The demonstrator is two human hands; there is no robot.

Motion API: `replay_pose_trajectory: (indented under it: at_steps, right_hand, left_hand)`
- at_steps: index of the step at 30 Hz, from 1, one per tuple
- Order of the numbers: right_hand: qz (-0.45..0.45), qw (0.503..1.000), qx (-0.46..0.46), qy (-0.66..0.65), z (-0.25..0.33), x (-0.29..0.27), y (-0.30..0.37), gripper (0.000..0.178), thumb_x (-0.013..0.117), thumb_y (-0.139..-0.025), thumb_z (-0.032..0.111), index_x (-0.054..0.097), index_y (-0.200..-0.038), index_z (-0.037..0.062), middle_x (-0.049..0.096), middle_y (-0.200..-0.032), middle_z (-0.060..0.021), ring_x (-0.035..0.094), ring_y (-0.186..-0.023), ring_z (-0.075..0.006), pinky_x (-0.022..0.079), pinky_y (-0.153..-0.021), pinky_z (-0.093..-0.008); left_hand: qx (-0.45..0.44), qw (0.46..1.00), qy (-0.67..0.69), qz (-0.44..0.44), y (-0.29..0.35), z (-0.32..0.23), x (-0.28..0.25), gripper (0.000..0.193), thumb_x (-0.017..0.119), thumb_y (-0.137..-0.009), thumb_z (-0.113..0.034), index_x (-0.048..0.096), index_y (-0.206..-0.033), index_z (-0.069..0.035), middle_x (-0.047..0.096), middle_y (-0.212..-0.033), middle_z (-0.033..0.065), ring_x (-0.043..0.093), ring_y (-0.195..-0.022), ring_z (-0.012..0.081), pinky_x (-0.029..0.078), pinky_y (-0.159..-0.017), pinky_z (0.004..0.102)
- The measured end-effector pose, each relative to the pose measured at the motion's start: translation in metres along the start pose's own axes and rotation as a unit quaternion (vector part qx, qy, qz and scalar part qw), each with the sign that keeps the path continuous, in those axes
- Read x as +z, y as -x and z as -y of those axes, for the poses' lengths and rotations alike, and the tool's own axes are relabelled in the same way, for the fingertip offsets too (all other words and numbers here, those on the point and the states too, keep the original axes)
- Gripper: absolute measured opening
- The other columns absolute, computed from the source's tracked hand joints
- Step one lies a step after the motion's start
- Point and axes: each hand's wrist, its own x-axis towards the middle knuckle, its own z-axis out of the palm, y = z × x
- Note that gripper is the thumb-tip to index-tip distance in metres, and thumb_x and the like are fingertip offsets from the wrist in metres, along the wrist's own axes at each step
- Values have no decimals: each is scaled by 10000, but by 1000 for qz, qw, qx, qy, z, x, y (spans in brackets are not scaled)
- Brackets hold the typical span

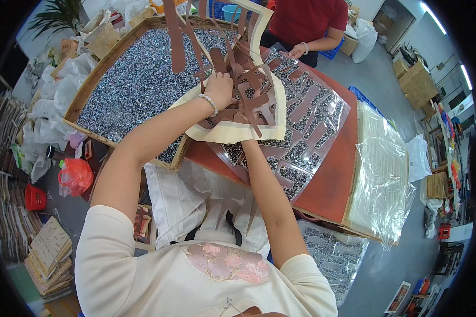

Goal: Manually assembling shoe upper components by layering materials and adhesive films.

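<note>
Near the left edge of the desk [330, 182], we judge untangling underway: left hand [220, 89] gripping brown strips [217, 59], right hand [245, 114] undeterminable; next likely needs careful freeing.

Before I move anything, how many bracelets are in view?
2: a beaded bracelet at the wrist of the wearer's left hand, and a pale bracelet at the wrist of the co-worker's hand. The co-worker's other wrist is out of sight, so another may be hidden.
</note>
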Motion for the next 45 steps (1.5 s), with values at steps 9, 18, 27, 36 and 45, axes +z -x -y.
replay_pose_trajectory:
  at_steps: [9, 18, 27, 36, 45]
  right_hand:
    - [-57, 997, -24, -49, -9, -37, -17, 409, 581, -789, 304, 628, -1101, 43, 612, -1080, -168, 562, -1002, -326, 392, -941, -494]
    - [-11, 977, 113, -180, -16, -50, -7, 325, 505, -900, 211, 580, -1189, 84, 619, -1048, -192, 595, -924, -359, 494, -775, -442]
    - [-63, 989, 67, -117, -20, -39, -9, 313, 459, -951, 243, 559, -1204, 88, 598, -1118, -216, 598, -979, -354, 501, -785, -455]
    - [264, 931, 122, -221, -31, -103, -37, 562, 561, -870, 194, 379, -1364, -1, 528, -1215, -242, 487, -1150, -367, 393, -982, -448]
    - [38, 923, 164, -346, 2, -122, -48, 652, 608, -831, 78, 303, -1386, -76, 579, -983, -173, 532, -920, -330, 416, -855, -405]
  left_hand:
    - [-7, 980, -20, 197, -44, -9, -14, 312, 607, -781, -169, 692, -1066, -75, 641, -1147, 121, 625, -1032, 273, 496, -812, 415]
    - [51, 890, 12, 452, -92, -46, -38, 163, 606, -767, -140, 714, -784, -20, 703, -833, 127, 690, -727, 249, 560, -638, 388]
    - [32, 886, -20, 462, -118, -45, 8, 218, 539, -826, -134, 686, -760, 13, 690, -777, 124, 668, -648, 221, 559, -611, 358]
    - [180, 868, 73, 456, -115, -3, -78, 254, 585, -812, -196, 674, -858, 38, 687, -791, 111, 674, -683, 181, 550, -648, 320]
    - [7, 934, -9, 357, -42, 185, -114, 285, 662, -739, -268, 700, -723, 15, 688, -713, 107, 669, -626, 183, 534, -589, 327]
